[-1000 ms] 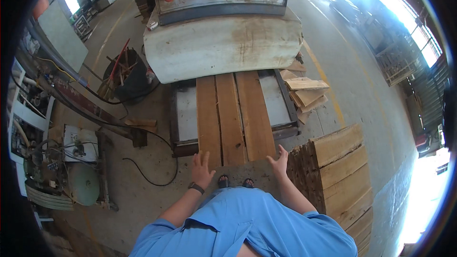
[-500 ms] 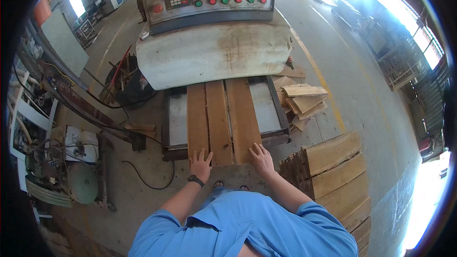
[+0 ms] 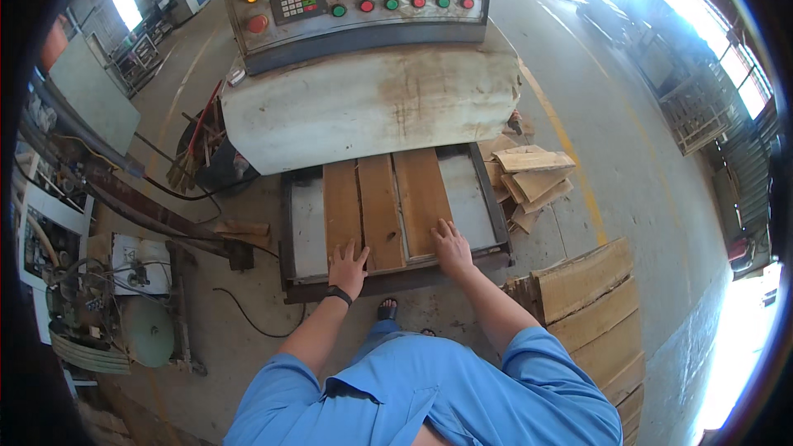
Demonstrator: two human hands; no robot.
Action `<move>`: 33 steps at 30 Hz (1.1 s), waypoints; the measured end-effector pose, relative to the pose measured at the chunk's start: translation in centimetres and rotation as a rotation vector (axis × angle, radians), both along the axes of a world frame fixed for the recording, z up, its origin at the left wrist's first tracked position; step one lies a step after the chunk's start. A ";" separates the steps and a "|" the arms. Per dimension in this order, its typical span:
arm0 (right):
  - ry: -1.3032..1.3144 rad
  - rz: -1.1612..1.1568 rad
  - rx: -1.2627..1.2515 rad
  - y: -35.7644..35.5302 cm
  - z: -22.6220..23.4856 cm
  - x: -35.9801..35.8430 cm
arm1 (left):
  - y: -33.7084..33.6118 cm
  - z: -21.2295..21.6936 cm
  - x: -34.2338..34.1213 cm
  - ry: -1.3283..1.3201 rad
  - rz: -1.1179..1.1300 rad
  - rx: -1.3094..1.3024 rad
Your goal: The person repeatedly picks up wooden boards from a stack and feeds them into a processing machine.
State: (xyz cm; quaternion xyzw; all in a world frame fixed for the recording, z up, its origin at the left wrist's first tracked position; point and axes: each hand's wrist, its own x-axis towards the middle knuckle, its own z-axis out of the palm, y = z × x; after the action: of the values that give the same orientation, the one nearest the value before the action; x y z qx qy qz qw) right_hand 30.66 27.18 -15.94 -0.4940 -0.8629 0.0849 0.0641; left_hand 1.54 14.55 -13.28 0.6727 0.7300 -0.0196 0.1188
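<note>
Boards (image 3: 382, 202) deeper in — both hands flat

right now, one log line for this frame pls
left hand flat on left board | right hand flat on right board | three boards on machine bed, far ends under hood

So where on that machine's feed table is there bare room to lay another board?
Bare metal shows on the feed table left of the three boards, and a strip right of them by the rim. The middle is filled; left hand and right hand press the near ends.
</note>
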 end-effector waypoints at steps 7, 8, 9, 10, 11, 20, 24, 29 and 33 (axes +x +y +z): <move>0.034 -0.040 -0.010 6.3 0.2 -3.2 | 4.5 0.5 -1.4 0.005 -0.045 -0.034; 0.041 -0.055 0.016 7.2 0.2 -3.5 | 5.1 0.8 -1.3 0.006 -0.043 -0.034; 0.041 -0.062 0.008 8.0 0.2 -3.9 | 5.6 1.0 -1.3 0.008 -0.043 -0.034; 0.028 -0.068 -0.012 8.7 0.4 -4.4 | 6.0 0.8 -1.5 0.010 -0.046 -0.042; 0.014 -0.075 -0.031 9.4 0.7 -4.9 | 6.3 0.5 -1.7 0.013 -0.047 -0.016; 0.067 -0.090 -0.034 13.1 -0.1 -6.3 | 9.8 0.2 -3.3 0.035 -0.075 0.013; 0.050 -0.081 -0.022 12.9 0.3 -6.0 | 11.5 -0.5 -4.2 0.000 -0.075 0.005; 0.198 -0.111 -0.059 7.5 2.0 -6.6 | 13.1 0.3 -4.7 0.054 -0.072 0.019; 0.389 -0.234 -0.055 1.1 1.7 -4.5 | 14.8 0.0 -5.2 0.048 -0.070 0.056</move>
State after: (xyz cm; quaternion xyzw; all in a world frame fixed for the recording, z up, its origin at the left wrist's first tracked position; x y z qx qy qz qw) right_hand 26.12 28.26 -14.20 -0.5668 -0.7684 0.1938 0.2252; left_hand -3.62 29.36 -13.23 0.7003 0.7089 -0.0194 0.0816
